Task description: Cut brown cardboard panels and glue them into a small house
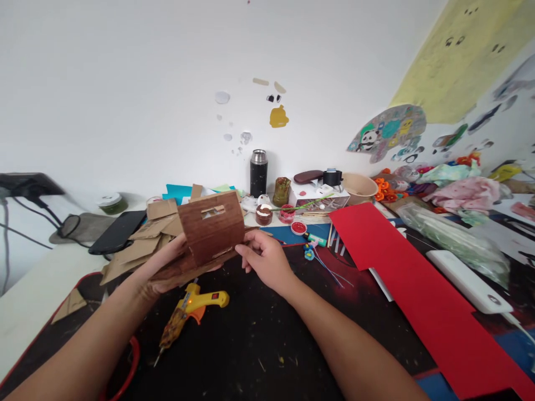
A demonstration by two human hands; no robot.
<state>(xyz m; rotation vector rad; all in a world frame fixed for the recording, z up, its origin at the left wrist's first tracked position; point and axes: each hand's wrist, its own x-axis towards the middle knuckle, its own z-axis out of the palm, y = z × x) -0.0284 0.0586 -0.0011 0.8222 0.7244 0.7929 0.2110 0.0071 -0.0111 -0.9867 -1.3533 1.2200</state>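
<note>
A brown-painted cardboard piece (213, 228), curved and with a slot cut near its top, is held up above the dark mat. It joins a flat brown base (184, 270) underneath. My left hand (167, 259) supports it from the left and below, its fingers mostly hidden behind the cardboard. With thumb and fingers, my right hand (261, 253) pinches the right edge of the base. Below them a yellow hot glue gun (192, 309) lies on the mat, its orange light glowing and its nozzle pointing to the lower left.
Cardboard scraps (156, 223) and a black phone (117, 231) lie on the left. A black flask (259, 175) and paint jars (264, 214) stand behind. On the right lie a long red sheet (409, 295) and a white power bank (468, 281). A red ring-shaped edge (134, 362) shows lower left.
</note>
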